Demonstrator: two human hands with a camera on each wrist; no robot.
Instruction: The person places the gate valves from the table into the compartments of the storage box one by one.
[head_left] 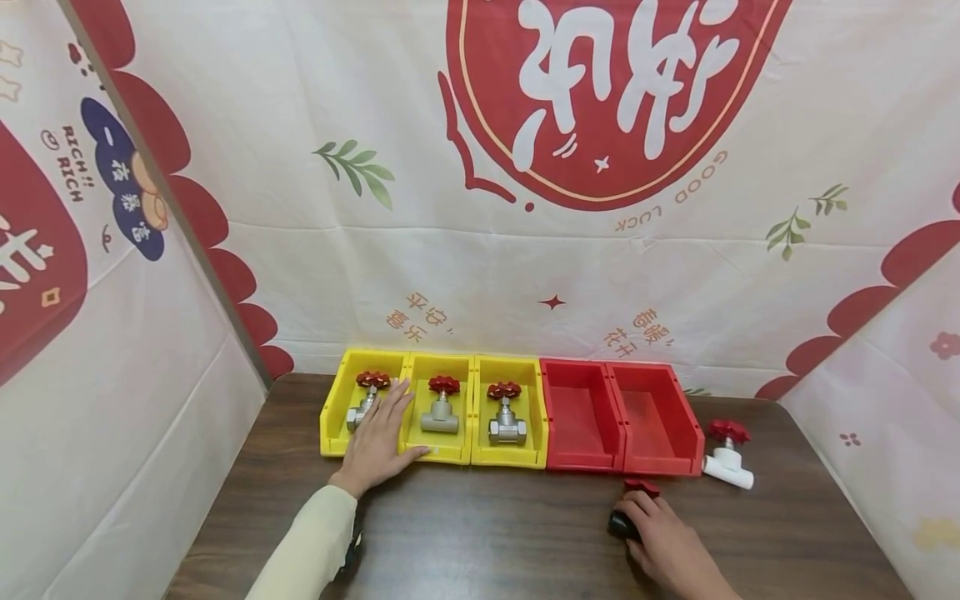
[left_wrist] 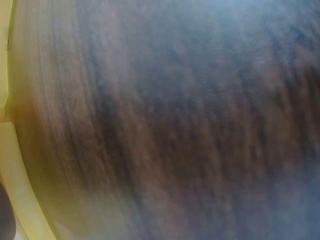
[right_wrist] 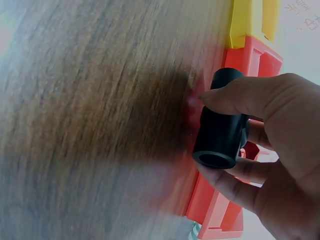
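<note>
My right hand (head_left: 663, 533) grips a black valve (right_wrist: 222, 132) with a red handwheel, in front of the red bins. In the right wrist view the thumb lies across its tubular body and the fingers are behind it. My left hand (head_left: 381, 437) rests with outstretched fingers on the two leftmost yellow bins, the thumb along a front edge. Metal valves with red handwheels stand in the yellow bins: one partly hidden by my left hand (head_left: 356, 415), a dull grey one (head_left: 440, 417) and a shiny one (head_left: 507, 429).
Two red bins (head_left: 585, 461) (head_left: 663, 465) continue the row right of the yellow bins (head_left: 510, 456). A white valve (head_left: 727, 467) with a red handwheel lies on the brown table (head_left: 487, 533) beside the last red bin. Printed cloth (head_left: 480, 275) hangs behind and at both sides.
</note>
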